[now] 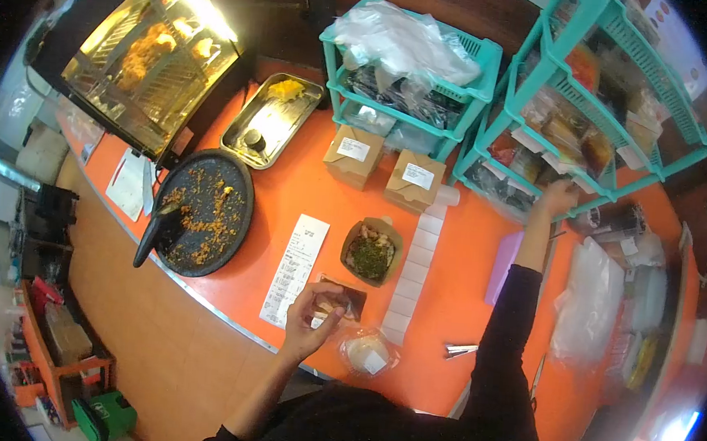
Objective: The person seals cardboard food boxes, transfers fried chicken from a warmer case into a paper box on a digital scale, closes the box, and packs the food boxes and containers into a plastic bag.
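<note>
- The orange desk (457,265) spreads across the middle of the view, with the brown floor (156,346) beyond its metal edge at lower left.
- At upper left stands a lit display case (156,51) with golden-brown food inside.
- At upper right a tall teal rack (662,173) carries packaged goods; a smaller teal rack (482,86) beside it is topped with clear plastic bags.
- Below the case sits a dark round mortar (246,205), strewn with orange-brown crumbs, its pestle (158,231) leaning over the near rim.
- A metal tray (262,114) with some yellow food lies between the case and the smaller rack.
- Two closed, labelled brown boxes stand in front of that rack.
- Nearer, an open box (399,244) holds food with a green topping, between a long printed receipt (292,274) and a strip of white labels (415,274).
- The right arm stretches forward; the right hand (558,199) is at the lower tier of the tall rack, its grip too hidden to tell.
- The left hand (303,328) is half curled, thumb and fingers apart, over the edge of a small dark packet (352,298) just below the open box; whether it grips the packet cannot be told.
</note>
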Available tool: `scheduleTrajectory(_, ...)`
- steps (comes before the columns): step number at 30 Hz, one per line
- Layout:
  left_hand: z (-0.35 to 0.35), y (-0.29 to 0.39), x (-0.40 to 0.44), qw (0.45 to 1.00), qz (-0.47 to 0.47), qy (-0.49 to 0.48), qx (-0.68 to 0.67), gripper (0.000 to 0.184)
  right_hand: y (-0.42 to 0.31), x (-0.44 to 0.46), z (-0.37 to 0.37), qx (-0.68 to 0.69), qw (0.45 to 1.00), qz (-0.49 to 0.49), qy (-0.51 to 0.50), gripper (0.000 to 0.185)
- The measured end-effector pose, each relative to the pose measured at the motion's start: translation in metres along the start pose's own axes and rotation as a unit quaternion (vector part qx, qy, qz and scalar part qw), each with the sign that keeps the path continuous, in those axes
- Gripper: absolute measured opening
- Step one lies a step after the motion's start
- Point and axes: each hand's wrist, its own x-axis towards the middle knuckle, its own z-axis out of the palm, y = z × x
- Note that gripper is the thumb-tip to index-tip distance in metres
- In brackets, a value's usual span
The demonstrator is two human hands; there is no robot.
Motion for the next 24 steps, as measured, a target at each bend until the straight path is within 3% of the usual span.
scheduleTrajectory(2, 0.009, 0.006, 0.005, 0.998, 0.049, 0.034, -0.027, 0.037, 0.011, 0.006, 0.006, -0.058, 0.988, -0.068, -0.128, 0.044)
scheduleTrajectory(3, -0.002, 0.004, 0.007, 0.998, 0.049, 0.035, -0.023, 0.037, 0.006, -0.008, 0.009, -0.056, 0.988, -0.065, -0.129, 0.044)
scheduleTrajectory(5, 0.000, 0.002, 0.009, 0.996, 0.076, 0.043, 0.024, 0.029, -0.001, -0.011, 0.002, -0.256, 0.929, -0.122, -0.237, 0.041)
scheduleTrajectory(6, -0.003, 0.004, 0.016, 0.995, 0.080, 0.044, 0.027, 0.029, 0.019, -0.014, 0.008, -0.228, 0.918, -0.310, -0.093, 0.034)
scheduleTrajectory(7, -0.003, 0.007, 0.023, 0.996, 0.071, 0.027, 0.040, 0.026, -0.001, -0.025, 0.001, -0.225, 0.919, -0.311, -0.091, 0.034)
scheduleTrajectory(10, 0.000, 0.008, 0.052, 0.992, 0.083, -0.020, 0.088, 0.022, -0.030, -0.086, -0.052, -0.076, 0.957, -0.215, -0.181, 0.023)
scheduleTrajectory(12, 0.006, 0.010, 0.080, 0.966, 0.133, -0.063, 0.213, 0.024, -0.045, -0.140, -0.090, 0.057, 0.937, -0.117, -0.325, 0.015)
scheduleTrajectory(14, 0.013, -0.005, 0.105, 0.947, 0.148, -0.088, 0.272, 0.027, -0.030, -0.179, -0.126, 0.016, 0.886, -0.046, -0.462, 0.014)
scheduleTrajectory(16, 0.018, -0.030, 0.118, 0.922, 0.164, -0.111, 0.332, 0.029, -0.023, -0.210, -0.152, 0.002, 0.867, 0.022, -0.497, 0.013)
scheduleTrajectory(18, 0.021, -0.050, 0.122, 0.894, 0.204, -0.055, 0.396, 0.036, -0.022, -0.230, -0.175, -0.010, 0.849, 0.018, -0.527, 0.013)
scheduleTrajectory(19, 0.021, -0.037, 0.117, 0.893, 0.207, -0.056, 0.396, 0.036, -0.023, -0.239, -0.185, 0.001, 0.832, 0.053, -0.552, 0.015)
scheduleTrajectory(21, 0.014, -0.014, 0.102, 0.838, 0.176, -0.031, 0.516, 0.044, -0.028, -0.257, -0.199, 0.012, 0.813, 0.090, -0.576, 0.018)
scheduleTrajectory(23, 0.006, -0.014, 0.093, 0.854, 0.133, 0.000, 0.503, 0.045, -0.047, -0.274, -0.210, 0.000, 0.785, -0.007, -0.619, 0.035)
scheduleTrajectory(24, 0.002, -0.014, 0.090, 0.868, 0.090, 0.034, 0.488, 0.047, -0.057, -0.282, -0.211, 0.000, 0.785, -0.005, -0.619, 0.035)
